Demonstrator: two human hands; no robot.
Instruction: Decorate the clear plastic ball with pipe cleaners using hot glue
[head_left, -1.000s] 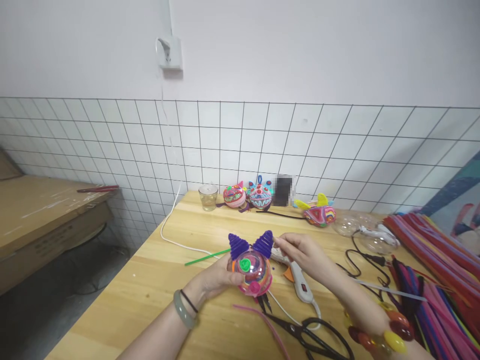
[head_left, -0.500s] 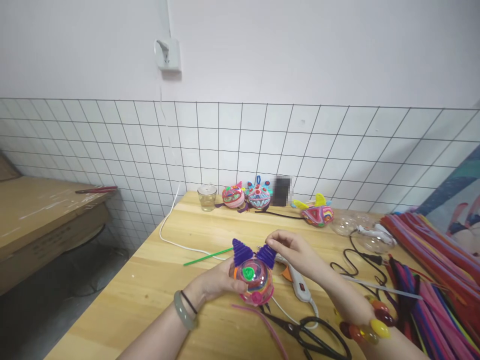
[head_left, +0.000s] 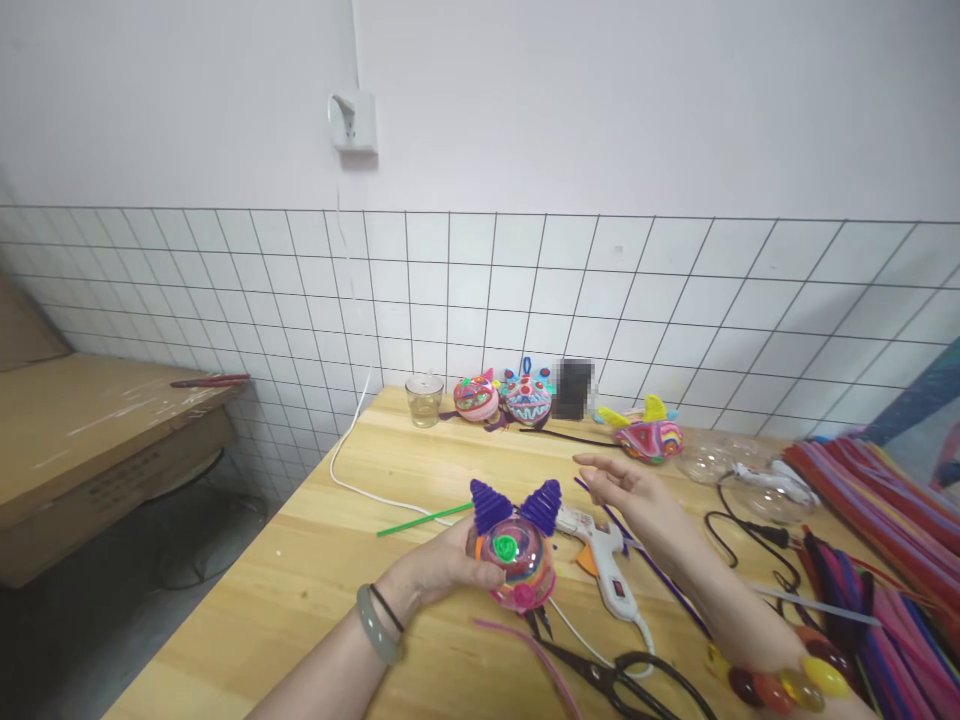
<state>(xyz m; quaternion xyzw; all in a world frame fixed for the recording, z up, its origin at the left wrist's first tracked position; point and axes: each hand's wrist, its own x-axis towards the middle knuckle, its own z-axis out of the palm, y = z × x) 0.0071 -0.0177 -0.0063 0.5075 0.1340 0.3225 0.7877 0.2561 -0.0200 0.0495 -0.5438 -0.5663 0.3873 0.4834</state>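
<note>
My left hand is closed round a clear plastic ball ornament decorated with coiled coloured pipe cleaners. Two ribbed purple ears stand up from its top, and a green spiral shows on its front. My right hand is to the right of the ornament, apart from it, fingers loosely stretched out and open. A purple pipe cleaner runs beneath that hand and forearm; whether the fingers touch it is unclear. Below the hand lies a white glue gun.
Black scissors and a pink pipe cleaner lie in front. A green pipe cleaner is at left. Along the back are a glass cup, finished ornaments and clear shells. Pipe cleaner bundles lie at right.
My right hand has let go of the ornament's right purple ear and moved right, away from it. The ornament stays in my left hand. The view has shifted slightly.
</note>
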